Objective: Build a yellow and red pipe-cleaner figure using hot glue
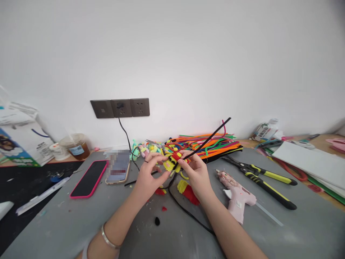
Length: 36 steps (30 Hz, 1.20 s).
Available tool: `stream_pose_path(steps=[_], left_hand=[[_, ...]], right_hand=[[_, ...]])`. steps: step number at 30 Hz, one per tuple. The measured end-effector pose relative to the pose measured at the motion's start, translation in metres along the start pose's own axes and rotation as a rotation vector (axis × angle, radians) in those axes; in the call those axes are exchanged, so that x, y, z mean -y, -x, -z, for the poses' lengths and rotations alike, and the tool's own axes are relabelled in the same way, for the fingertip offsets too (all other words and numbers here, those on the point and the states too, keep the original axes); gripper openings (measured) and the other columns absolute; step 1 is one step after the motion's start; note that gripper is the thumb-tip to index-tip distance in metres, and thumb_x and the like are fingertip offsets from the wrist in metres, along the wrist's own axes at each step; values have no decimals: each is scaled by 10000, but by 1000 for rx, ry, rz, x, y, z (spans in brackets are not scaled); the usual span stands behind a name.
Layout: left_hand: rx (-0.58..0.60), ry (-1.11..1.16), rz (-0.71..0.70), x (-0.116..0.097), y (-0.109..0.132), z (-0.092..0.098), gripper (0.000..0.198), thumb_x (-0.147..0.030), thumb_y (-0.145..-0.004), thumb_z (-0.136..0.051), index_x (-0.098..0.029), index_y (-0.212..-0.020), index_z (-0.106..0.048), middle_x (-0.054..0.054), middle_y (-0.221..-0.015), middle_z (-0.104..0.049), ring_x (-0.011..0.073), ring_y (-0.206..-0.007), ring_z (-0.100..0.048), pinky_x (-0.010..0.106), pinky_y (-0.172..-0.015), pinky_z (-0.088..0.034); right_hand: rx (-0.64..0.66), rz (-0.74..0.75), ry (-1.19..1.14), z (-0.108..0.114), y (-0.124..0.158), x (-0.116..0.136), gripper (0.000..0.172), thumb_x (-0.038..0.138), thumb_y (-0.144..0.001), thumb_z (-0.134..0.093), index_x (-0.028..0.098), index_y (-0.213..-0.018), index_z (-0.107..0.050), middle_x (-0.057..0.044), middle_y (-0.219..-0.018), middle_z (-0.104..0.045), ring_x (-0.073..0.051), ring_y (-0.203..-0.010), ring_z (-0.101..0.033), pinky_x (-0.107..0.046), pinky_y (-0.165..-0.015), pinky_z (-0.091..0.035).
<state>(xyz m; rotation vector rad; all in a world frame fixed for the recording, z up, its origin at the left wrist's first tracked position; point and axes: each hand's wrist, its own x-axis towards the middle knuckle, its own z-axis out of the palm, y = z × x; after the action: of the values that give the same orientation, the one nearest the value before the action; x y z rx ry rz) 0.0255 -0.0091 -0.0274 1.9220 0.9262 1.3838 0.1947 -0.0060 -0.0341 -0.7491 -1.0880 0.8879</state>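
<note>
Both hands hold a small yellow, red and black pipe-cleaner figure (169,165) above the grey mat. My left hand (150,175) pinches its left side between thumb and fingers. Closed on its right side is my right hand (196,173), thumb towards the middle. A long black pipe cleaner (211,136) sticks out from the figure up to the right, passing by the right fingers. Below the right hand lies a yellow and red fuzzy piece (188,192). A small black oval piece (157,221) and a red scrap (164,208) lie nearer me. Fingers partly hide the figure.
Behind the hands lies a pile of coloured pipe cleaners (215,145). To the right are a pink glue gun (237,198) and long-handled pliers (258,174). Two phones, one pink-edged (90,179), lie left. A black cord (188,213) crosses the mat; a drink cup (78,147) stands back left.
</note>
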Motion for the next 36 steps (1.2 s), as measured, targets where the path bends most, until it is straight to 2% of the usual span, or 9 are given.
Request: stream_pose_path(steps=[4, 9, 11, 14, 18, 24, 29, 33, 36], left_hand=[[-10, 85, 60, 2, 1, -3, 238, -188, -798, -711, -198, -1035, -690, 99, -1127, -574, 198, -941, -633, 259, -670, -582], [-3, 215, 256, 2, 1, -5, 262, -248, -746, -792, -195, -991, -713, 71, -1005, -679, 193, -877, -660, 270, -694, -592], [-50, 294, 357, 2, -1, -4, 260, -241, -712, -824, -178, -946, -731, 60, -934, -709, 192, -842, -672, 279, -706, -590], [-198, 489, 514, 2, -6, -2, 299, -224, -644, -875, -157, -908, -751, 55, -919, -739, 185, -828, -690, 292, -747, -594], [-301, 718, 645, -1, -11, 1, 392, -252, -611, -911, -154, -960, -763, 48, -930, -747, 151, -790, -692, 280, -753, -603], [-337, 689, 595, -2, -8, -2, 375, -273, -566, -940, -154, -867, -751, 16, -881, -712, 133, -806, -664, 250, -739, -588], [-434, 690, 602, 2, -9, -4, 401, -284, -535, -952, -149, -852, -746, 4, -812, -704, 113, -749, -638, 222, -688, -549], [-485, 781, 577, 1, -10, -4, 367, -226, -520, -954, -143, -803, -736, -12, -791, -699, 86, -746, -639, 189, -713, -536], [-502, 876, 570, -1, -12, -4, 296, -151, -561, -930, -146, -754, -706, -21, -785, -698, 73, -719, -651, 174, -722, -561]], right_hand=[[8, -7, 15, 0, 0, 0, 181, 368, -754, -815, 255, -784, -678, -34, -919, -659, -246, -1005, -617, -390, -908, -496], [32, -6, 21, -1, 1, 2, 219, 422, -750, -824, 255, -782, -686, -43, -934, -660, -250, -988, -621, -392, -877, -509], [60, -10, 31, -1, 1, 3, 217, 430, -759, -816, 250, -766, -695, -58, -1010, -667, -256, -1020, -617, -390, -877, -505], [69, -3, 53, -1, 1, 4, 217, 445, -774, -800, 251, -768, -702, -86, -1152, -656, -282, -1118, -593, -385, -849, -500], [70, 10, 55, -1, 1, 4, 214, 453, -804, -774, 255, -781, -698, -96, -1130, -681, -294, -1176, -572, -396, -876, -484], [86, 56, 146, -1, 1, -1, 195, 436, -801, -780, 255, -779, -711, -90, -1018, -676, -297, -1118, -583, -395, -824, -482], [148, 150, 279, 0, 3, -2, 80, 323, -814, -774, 269, -759, -753, -86, -1022, -627, -306, -1181, -545, -450, -974, -459], [239, 117, 331, 0, 4, -1, 43, 288, -791, -788, 265, -762, -766, -90, -1053, -598, -299, -1078, -603, -447, -891, -502], [247, 108, 352, 0, 4, -2, 66, 278, -801, -772, 253, -743, -751, -100, -1060, -599, -301, -1061, -614, -436, -852, -506]])
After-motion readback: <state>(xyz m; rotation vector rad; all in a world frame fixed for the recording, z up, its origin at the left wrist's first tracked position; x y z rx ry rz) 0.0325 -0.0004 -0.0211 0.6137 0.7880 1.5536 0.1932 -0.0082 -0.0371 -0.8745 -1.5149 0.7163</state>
